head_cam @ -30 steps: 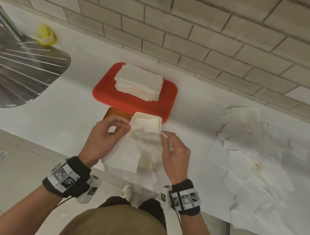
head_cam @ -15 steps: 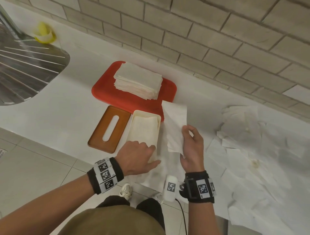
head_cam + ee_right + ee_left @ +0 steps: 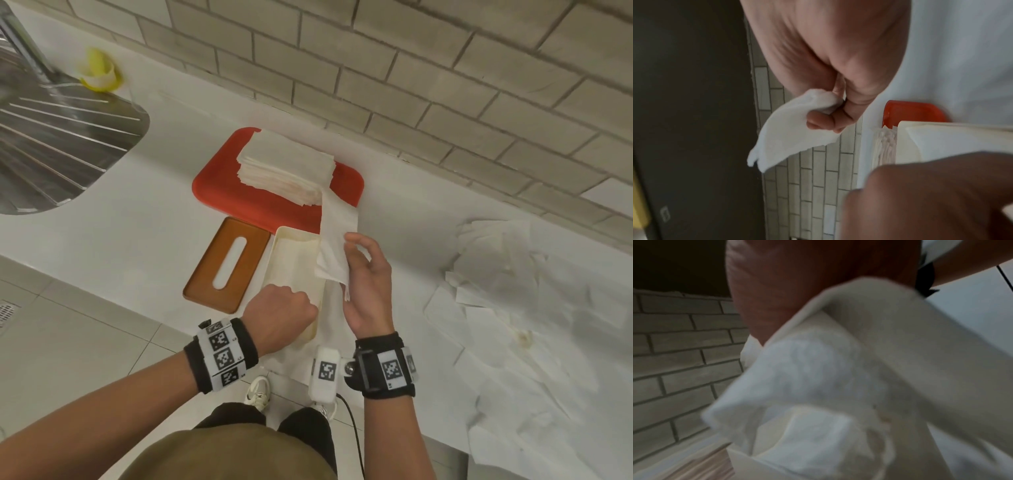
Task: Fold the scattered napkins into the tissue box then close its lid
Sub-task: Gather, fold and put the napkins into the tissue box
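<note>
Now lifting the napkin [image 3: 337,246] higher than a moment ago, right hand [image 3: 368,277] pinching it between thumb and fingers beside the tissue box [image 3: 294,270]. Left hand [image 3: 282,313] curling at the box's near end, pressing on paper inside. Still waiting: lid [image 3: 227,263] lying off on the bench [image 3: 120,246], many scattered napkins [image 3: 513,308] unfolded.

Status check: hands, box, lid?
Right hand pinches a napkin; left hand fisted at the open tissue box. Lid off, beside box. Nothing blocking.
</note>
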Demonstrator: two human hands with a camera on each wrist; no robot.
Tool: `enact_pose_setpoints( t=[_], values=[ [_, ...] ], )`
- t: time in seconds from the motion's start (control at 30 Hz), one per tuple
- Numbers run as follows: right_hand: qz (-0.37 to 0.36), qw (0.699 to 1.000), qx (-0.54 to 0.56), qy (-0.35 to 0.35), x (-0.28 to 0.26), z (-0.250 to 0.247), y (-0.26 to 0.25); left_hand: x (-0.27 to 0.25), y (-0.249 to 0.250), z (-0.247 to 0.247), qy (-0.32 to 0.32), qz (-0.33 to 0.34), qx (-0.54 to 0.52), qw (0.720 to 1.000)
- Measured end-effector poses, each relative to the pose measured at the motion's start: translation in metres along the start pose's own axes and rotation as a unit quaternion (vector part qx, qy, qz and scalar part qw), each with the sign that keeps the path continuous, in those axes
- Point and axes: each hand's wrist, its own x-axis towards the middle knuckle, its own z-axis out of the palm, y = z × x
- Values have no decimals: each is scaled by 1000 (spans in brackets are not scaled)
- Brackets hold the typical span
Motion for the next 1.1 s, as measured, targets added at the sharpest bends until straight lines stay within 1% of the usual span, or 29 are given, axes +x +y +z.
enact_pose_setpoints(
  t=[0.07,0.13,0.17,0.23,0.27,0.37,0.4,0.43,0.47,0.5,0.53,0.57,0.6,0.63,0.67,0.7,0.73,0.77,0.83,0.87,0.9,0.93,1.0,1.07,1.1],
  values=[
    [-41,994,-103,3,4,5,14,-9,-4,7,31,14,-4,999],
    [-76,968,-241,-5,6,10,31,-23,-6,-3,32,13,-20,999],
    [-81,948,-307,-18,6,14,39,-31,-7,-10,27,9,-28,999],
    [-78,902,-421,-50,5,22,56,-44,-16,-19,23,-48,-43,998],
    [-78,876,-472,-64,4,26,64,-52,-23,-25,38,-67,-64,995],
    [-86,776,-615,-113,-6,36,80,-72,-49,-38,95,-139,-135,976],
    [-90,754,-639,-119,-10,37,78,-75,-58,-40,134,-157,-175,963],
    [-98,748,-646,-117,-13,36,71,-75,-65,-40,185,-170,-225,941],
    [-116,757,-634,-106,-16,34,61,-74,-72,-41,235,-182,-279,913],
    [-143,779,-605,-88,-19,31,50,-72,-78,-43,279,-189,-336,879],
    [-167,816,-548,-75,-23,28,39,-69,-82,-45,300,-199,-392,846],
    [-173,865,-465,-77,-27,25,27,-66,-83,-47,308,-208,-446,814],
    [-149,915,-361,-101,-33,24,16,-62,-83,-51,314,-213,-492,783],
    [-99,952,-253,-138,-39,26,7,-58,-82,-54,320,-213,-529,757],
    [-41,970,-170,-171,-45,28,0,-54,-80,-56,331,-210,-555,734],
    [4,974,-128,-189,-48,29,-4,-50,-76,-58,346,-208,-574,713],
    [30,974,-107,-199,-52,31,-7,-45,-73,-59,361,-207,-588,693],
    [32,975,-95,-200,-55,31,-7,-40,-70,-58,374,-210,-603,673],
    [-1,981,-83,-176,-58,30,-6,-31,-66,-54,385,-227,-633,632],
    [-20,982,-85,-166,-60,29,-4,-27,-65,-51,388,-237,-639,620],
    [-38,984,-93,-150,-62,28,-3,-24,-64,-49,391,-248,-637,616],
    [-58,985,-101,-130,-63,28,-3,-22,-63,-47,391,-256,-631,620],
    [-99,979,-139,-113,-60,27,-3,-20,-60,-46,385,-246,-623,635],
    [-125,967,-179,-130,-52,22,-6,-21,-59,-43,360,-191,-654,638],
    [-134,963,-189,-138,-47,20,-10,-22,-60,-42,327,-149,-685,633]
  ],
)
